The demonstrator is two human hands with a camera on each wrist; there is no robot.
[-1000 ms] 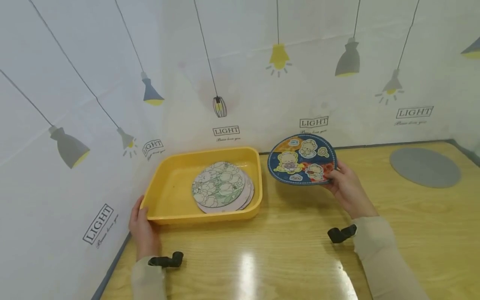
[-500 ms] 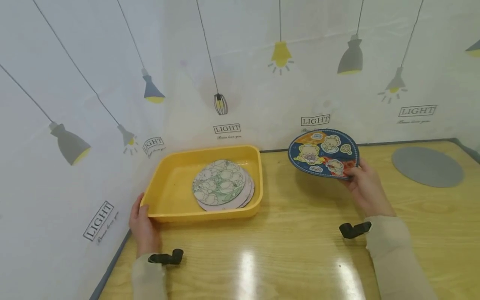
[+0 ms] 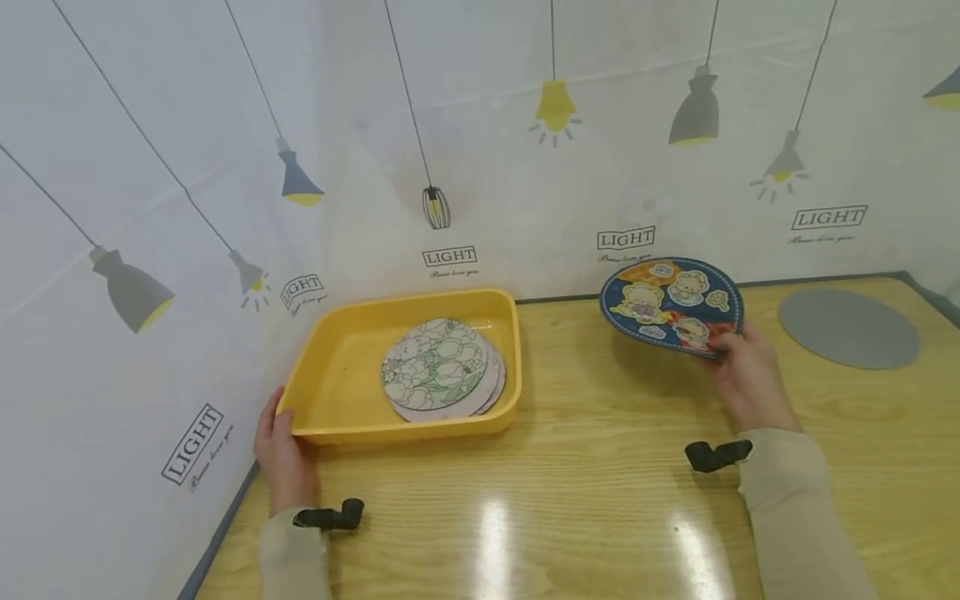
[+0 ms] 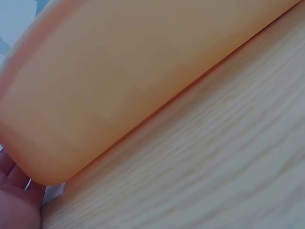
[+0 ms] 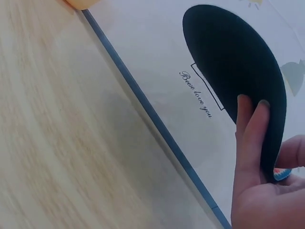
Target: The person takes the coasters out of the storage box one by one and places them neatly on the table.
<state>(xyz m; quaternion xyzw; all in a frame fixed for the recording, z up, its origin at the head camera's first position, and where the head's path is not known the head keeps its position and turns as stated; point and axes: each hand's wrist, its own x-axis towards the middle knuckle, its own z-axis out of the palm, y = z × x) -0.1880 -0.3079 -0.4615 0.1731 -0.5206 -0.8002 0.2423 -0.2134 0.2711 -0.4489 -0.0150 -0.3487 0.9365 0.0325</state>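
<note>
My right hand [image 3: 750, 379] pinches a round blue mat [image 3: 660, 325] printed with cartoon bears, thumb on top and fingers underneath. It is held tilted above the table, right of the tray. The right wrist view shows the mat's plain black underside [image 5: 233, 52], slightly bent, with two fingers [image 5: 252, 129] along it. At the front left corner of a yellow plastic tray [image 3: 405, 430], my left hand [image 3: 283, 450] grips the rim. Inside the tray's right half lie several stacked round mats, the top one a floral mat [image 3: 435, 364] with green leaves.
A plain grey round mat [image 3: 847, 329] lies flat at the back right of the wooden table [image 3: 585, 500]. Behind the table and along its left side stands a white covering [image 3: 495, 167] printed with lamps. The tray sits close to both.
My right hand has carried the bear mat to the right, away from the tray and nearer the grey mat. My left hand and the tray stay in place.
</note>
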